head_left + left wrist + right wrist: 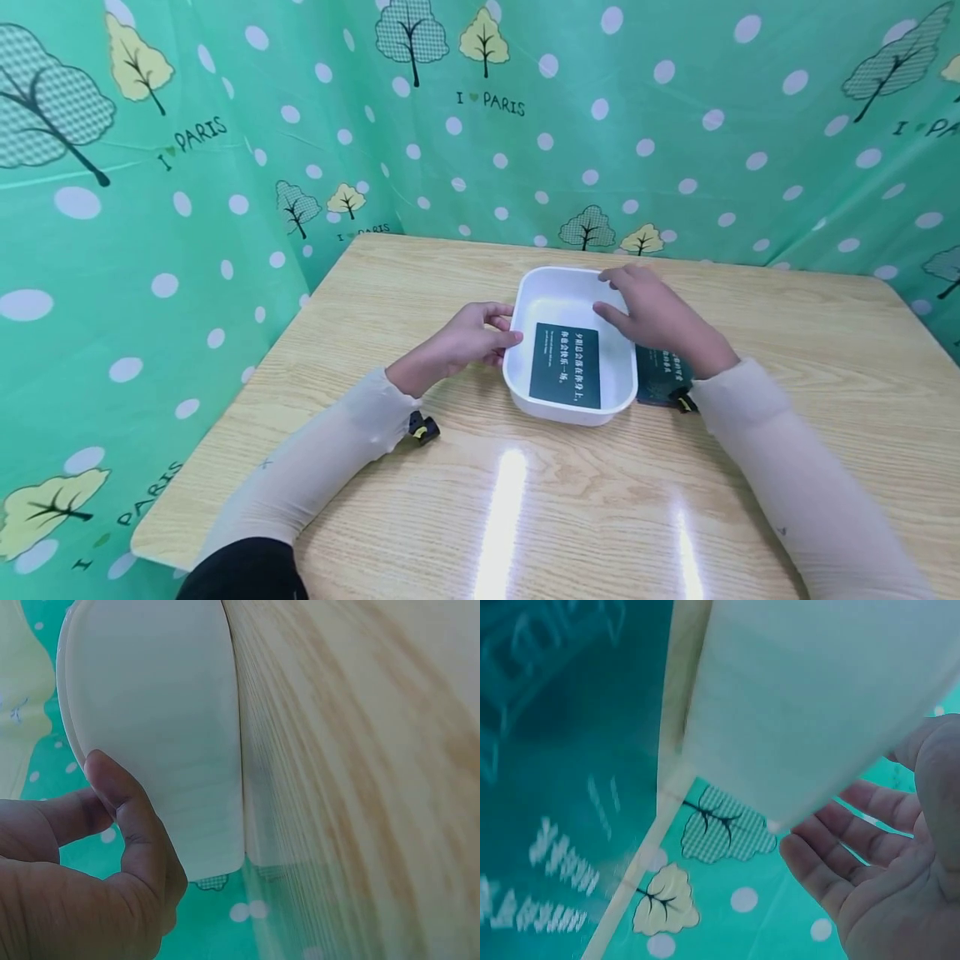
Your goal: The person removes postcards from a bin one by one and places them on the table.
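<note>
A white rectangular plastic basin (555, 292) with rounded corners stands on the table. Inside it lies a dark green card (566, 367) with white Chinese writing. My left hand (480, 333) pinches the basin's left rim, thumb on top and fingers outside; the left wrist view shows this grip on the white wall (165, 735). My right hand (652, 308) is over the far right corner, its fingers loosely spread. In the right wrist view the fingers of that hand (900, 862) are beside the basin's corner, and the thumb tip is hidden. Below the right hand lies another dark green printed item (660, 375).
The wooden table (420, 275) has a light grain and bright reflections near the front. Green polka-dot curtains (525, 167) hang behind it and at the left. Small black-and-yellow pieces (424, 428) show at both wrists.
</note>
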A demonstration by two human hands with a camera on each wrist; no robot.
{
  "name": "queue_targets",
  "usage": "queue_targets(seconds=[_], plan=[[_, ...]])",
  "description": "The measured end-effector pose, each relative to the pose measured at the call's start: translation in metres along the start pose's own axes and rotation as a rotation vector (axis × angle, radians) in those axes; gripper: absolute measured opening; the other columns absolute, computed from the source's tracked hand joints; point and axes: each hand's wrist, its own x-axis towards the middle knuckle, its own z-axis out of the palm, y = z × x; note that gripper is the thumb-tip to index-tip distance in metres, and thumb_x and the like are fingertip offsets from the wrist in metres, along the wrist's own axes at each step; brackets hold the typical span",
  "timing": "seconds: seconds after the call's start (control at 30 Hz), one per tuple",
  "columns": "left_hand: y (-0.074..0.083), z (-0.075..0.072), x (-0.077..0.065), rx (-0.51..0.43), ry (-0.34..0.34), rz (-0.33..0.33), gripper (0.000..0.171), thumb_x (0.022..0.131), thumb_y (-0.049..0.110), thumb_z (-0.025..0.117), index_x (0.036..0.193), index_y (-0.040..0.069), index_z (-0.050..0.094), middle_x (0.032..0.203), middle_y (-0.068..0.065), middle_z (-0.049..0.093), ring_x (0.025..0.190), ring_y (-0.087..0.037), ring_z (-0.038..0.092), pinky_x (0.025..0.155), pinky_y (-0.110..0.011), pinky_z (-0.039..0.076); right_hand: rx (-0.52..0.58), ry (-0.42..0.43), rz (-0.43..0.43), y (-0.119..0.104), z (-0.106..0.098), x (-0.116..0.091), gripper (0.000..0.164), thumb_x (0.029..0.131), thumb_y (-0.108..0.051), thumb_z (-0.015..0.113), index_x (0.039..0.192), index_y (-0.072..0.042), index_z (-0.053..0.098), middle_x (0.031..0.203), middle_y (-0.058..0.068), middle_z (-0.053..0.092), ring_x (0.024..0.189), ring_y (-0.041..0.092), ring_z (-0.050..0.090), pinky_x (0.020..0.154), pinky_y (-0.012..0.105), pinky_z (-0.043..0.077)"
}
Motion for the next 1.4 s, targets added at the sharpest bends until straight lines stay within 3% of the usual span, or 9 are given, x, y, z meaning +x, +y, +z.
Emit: queue_targets(seconds=[0.33, 0.5, 0.7, 0.8, 0.97, 1.23, 1.4], plan=[[-0.001, 0.000, 0.001, -0.005, -0.001, 0.010, 0.048, 0.094, 0.007, 0.066, 0.138, 0.004, 0.046, 0.107, -0.011, 0.049, 0.066, -0.018, 0.058, 0.061, -0.033, 0.054, -0.011, -0.084, -0.026, -0.015, 0.007, -0.001, 0.057, 0.091, -0.033, 0.070, 0.134, 0.000, 0.051, 0.121, 0.020, 0.057, 0.107, 0.033, 0.054, 0.088, 0.049, 0.050], [-0.002, 0.000, 0.000, -0.002, 0.008, 0.004, 0.047, 0.093, 0.007, 0.066, 0.136, 0.006, 0.048, 0.107, -0.011, 0.049, 0.066, -0.018, 0.058, 0.062, -0.033, 0.055, 0.016, -0.188, -0.016, -0.022, 0.010, -0.002, 0.063, 0.092, -0.036, 0.068, 0.139, 0.000, 0.048, 0.128, 0.020, 0.056, 0.110, 0.033, 0.056, 0.092, 0.051, 0.049], [-0.001, 0.000, 0.001, -0.004, 0.005, 0.006, 0.048, 0.093, 0.007, 0.066, 0.137, 0.005, 0.047, 0.108, -0.011, 0.049, 0.066, -0.018, 0.058, 0.061, -0.032, 0.055, -0.018, -0.322, 0.054, -0.028, 0.013, -0.004, 0.073, 0.091, -0.049, 0.065, 0.145, -0.005, 0.044, 0.130, 0.020, 0.056, 0.108, 0.030, 0.057, 0.090, 0.049, 0.050], [-0.001, 0.000, 0.001, -0.004, 0.002, 0.007, 0.048, 0.093, 0.006, 0.066, 0.138, 0.005, 0.047, 0.108, -0.011, 0.049, 0.066, -0.017, 0.058, 0.061, -0.032, 0.055, -0.058, -0.369, 0.070, -0.029, 0.014, -0.005, 0.081, 0.087, -0.058, 0.064, 0.146, -0.007, 0.043, 0.129, 0.020, 0.056, 0.107, 0.030, 0.055, 0.089, 0.048, 0.051], [0.001, -0.001, 0.001, -0.003, 0.003, 0.008, 0.048, 0.093, 0.006, 0.066, 0.138, 0.004, 0.047, 0.109, -0.011, 0.049, 0.065, -0.017, 0.058, 0.059, -0.031, 0.054, -0.105, -0.377, 0.064, -0.029, 0.014, -0.004, 0.095, 0.079, -0.068, 0.066, 0.146, -0.005, 0.042, 0.129, 0.020, 0.057, 0.107, 0.030, 0.054, 0.091, 0.048, 0.049], [0.001, -0.001, 0.001, 0.004, 0.003, 0.005, 0.050, 0.093, 0.006, 0.066, 0.139, 0.004, 0.046, 0.109, -0.011, 0.049, 0.067, -0.018, 0.058, 0.059, -0.030, 0.054, -0.152, -0.420, 0.101, -0.033, 0.018, -0.002, 0.118, 0.062, -0.082, 0.066, 0.147, -0.004, 0.040, 0.134, 0.018, 0.054, 0.122, 0.040, 0.043, 0.100, 0.058, 0.039], [-0.001, -0.001, 0.001, 0.000, 0.002, 0.005, 0.049, 0.093, 0.006, 0.066, 0.139, 0.004, 0.046, 0.109, -0.011, 0.049, 0.066, -0.017, 0.058, 0.061, -0.031, 0.053, -0.220, -0.455, 0.111, -0.036, 0.020, -0.003, 0.123, 0.056, -0.086, 0.065, 0.147, -0.006, 0.040, 0.131, 0.017, 0.056, 0.119, 0.041, 0.044, 0.097, 0.058, 0.041]])
